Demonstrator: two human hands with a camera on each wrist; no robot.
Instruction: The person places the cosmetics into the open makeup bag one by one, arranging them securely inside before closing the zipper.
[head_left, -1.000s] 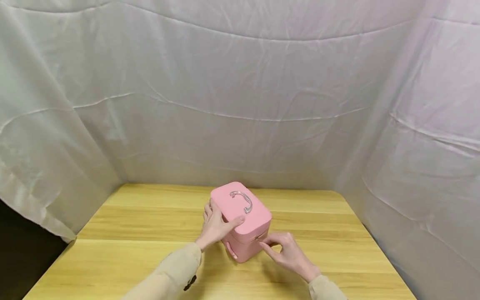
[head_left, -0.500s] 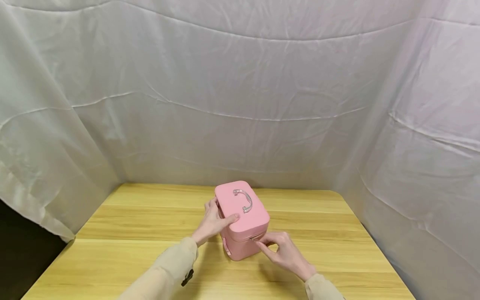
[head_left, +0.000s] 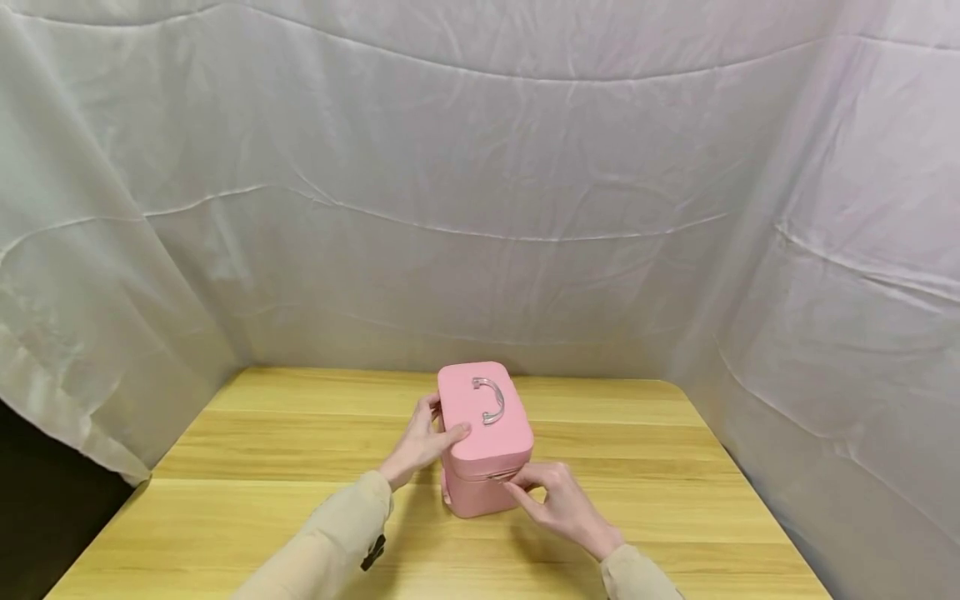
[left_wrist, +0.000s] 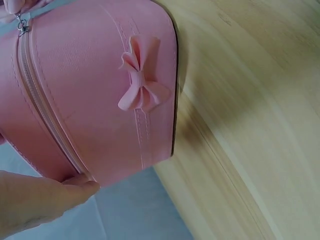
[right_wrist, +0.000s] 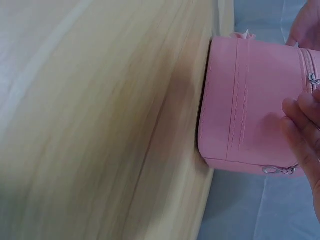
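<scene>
A pink case (head_left: pixel 487 408) with a silver carry handle (head_left: pixel 491 400) on its lid stands upright on the table. My left hand (head_left: pixel 420 442) grips its left side, thumb on the lid's top and fingers around the side, partly hidden. At the near end, my right hand (head_left: pixel 558 500) pinches a small metal zipper pull (right_wrist: pixel 313 78). The zipper (left_wrist: pixel 42 102) runs below the lid. A pink bow (left_wrist: pixel 142 75) decorates the side seen in the left wrist view. The right wrist view also catches a second metal pull with a ring (right_wrist: pixel 280 170).
The wooden table (head_left: pixel 300 450) reaches back to a light fabric curtain (head_left: pixel 465 208), which also hangs at both sides. A dark area (head_left: pixel 52 508) shows past the table's left edge.
The case has turned on the table, bringing its near end round to face me more. My right hand has shifted a little left with the zipper pull; the left hand has turned with the case.
</scene>
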